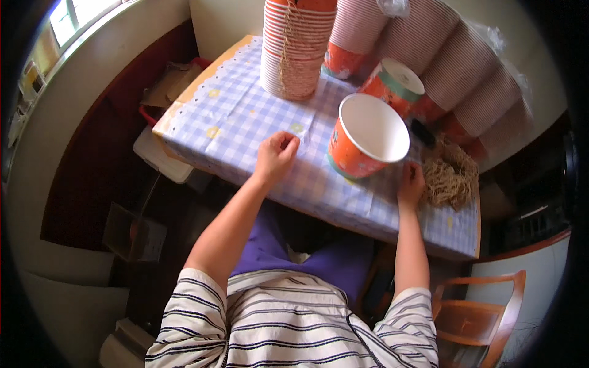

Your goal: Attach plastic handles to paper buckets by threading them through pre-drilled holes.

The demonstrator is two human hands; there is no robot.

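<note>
while a blue-checked tablecloth (236,119) is lying before a pale wall (224,18), an orange, white-lined, green-based tub (367,138) is standing between my narrowly curled left hand (278,155) and right hand (411,183), mouth facing up, long axis running near upright; whether either hand is gripping anything, i cannot tell.

The left hand (277,154) is mid-frame, over a blue-and-white checked tablecloth (215,126). Right of it sits an orange paper tub (368,140). The right hand (410,184) is by brown twine (455,189), toward the right edge.

Bright left window (64,24), dark rim, bent edges
</note>
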